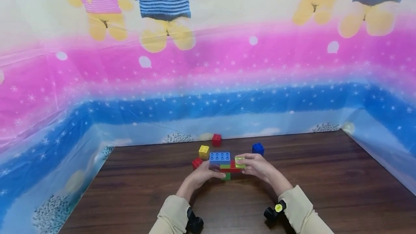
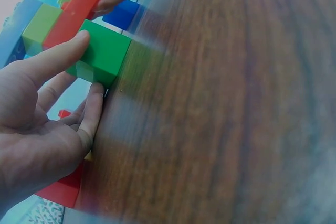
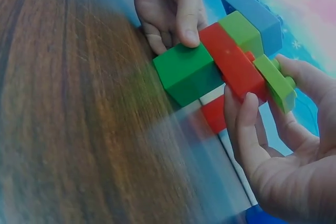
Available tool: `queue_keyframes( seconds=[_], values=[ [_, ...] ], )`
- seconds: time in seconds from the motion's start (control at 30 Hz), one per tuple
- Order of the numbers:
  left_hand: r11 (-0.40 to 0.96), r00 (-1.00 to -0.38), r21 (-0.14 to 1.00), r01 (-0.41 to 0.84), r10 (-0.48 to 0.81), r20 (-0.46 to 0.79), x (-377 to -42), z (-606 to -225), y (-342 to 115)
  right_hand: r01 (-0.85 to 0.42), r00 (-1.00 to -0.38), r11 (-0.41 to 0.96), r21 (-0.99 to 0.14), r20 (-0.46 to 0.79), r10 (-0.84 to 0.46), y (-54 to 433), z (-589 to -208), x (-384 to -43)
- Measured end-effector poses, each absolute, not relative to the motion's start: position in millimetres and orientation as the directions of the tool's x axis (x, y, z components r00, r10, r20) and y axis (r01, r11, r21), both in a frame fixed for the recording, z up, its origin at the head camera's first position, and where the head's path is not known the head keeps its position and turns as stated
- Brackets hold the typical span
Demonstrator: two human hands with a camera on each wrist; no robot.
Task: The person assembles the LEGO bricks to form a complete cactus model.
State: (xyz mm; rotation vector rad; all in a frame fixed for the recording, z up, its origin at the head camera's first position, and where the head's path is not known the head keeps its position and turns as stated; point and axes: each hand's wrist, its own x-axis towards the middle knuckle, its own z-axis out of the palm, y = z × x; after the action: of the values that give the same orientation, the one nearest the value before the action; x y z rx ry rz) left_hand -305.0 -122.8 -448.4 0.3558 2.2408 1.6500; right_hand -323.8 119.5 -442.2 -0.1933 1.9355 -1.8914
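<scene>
The thin lime block (image 3: 275,81) sat at the right end of the long red block (image 3: 231,59), high in a stack above the dark wooden table (image 1: 234,210). The long red block's long axis ran crosswise between the hands, so the right hand (image 1: 258,166) was the nearer, its thumb and fingers pinching the thin lime block from the right. Whether that block was fully seated could not be told; its squareness to the red top seemed the relation that mattered most. From the other side, the left hand (image 1: 201,175) gripped the green block (image 3: 188,72) at the bottom, thumb on its near face. Toward the long red block's left end stood a taller lime block (image 3: 240,30), bearing a blue eight-stud block (image 1: 219,158) that overhung leftward. No brand or lettering could be read on the stack; a round yellow sticker (image 1: 278,207) near the right cuff bore marks too small to make out.
</scene>
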Motion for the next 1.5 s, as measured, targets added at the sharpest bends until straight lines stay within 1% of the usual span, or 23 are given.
queue_keyframes(
  seconds=[0.3, 0.57, 1.0, 1.27, 1.5],
  values=[
    [0.29, -0.911, 0.957, 0.022, 0.4, -0.1, -305.7, -448.3, -121.9, 0.144, -0.897, 0.034, -0.989, -0.145, -0.417, 116.3, -441.9, -321.4],
    [0.292, -0.907, 0.956, 0.019, 0.408, -0.106, -305.3, -448.5, -123.0, 0.16, -0.92, 0.013, -0.987, -0.154, -0.361, 112.8, -441.8, -320.9],
    [0.272, -0.903, 0.962, 0.035, 0.42, -0.086, -305.6, -451.0, -123.5, 0.154, -0.923, 0.004, -0.988, -0.145, -0.356, 112.4, -442.9, -322.7],
    [0.267, -0.903, 0.963, 0.025, 0.42, -0.093, -305.5, -449.9, -123.5, 0.14, -0.921, 0.011, -0.99, -0.135, -0.366, 112.3, -440.0, -320.2],
    [0.275, -0.903, 0.961, 0.015, 0.417, -0.105, -305.6, -447.6, -123.5, 0.151, -0.928, 0.025, -0.988, -0.15, -0.341, 111.9, -439.3, -321.6]
  ],
)
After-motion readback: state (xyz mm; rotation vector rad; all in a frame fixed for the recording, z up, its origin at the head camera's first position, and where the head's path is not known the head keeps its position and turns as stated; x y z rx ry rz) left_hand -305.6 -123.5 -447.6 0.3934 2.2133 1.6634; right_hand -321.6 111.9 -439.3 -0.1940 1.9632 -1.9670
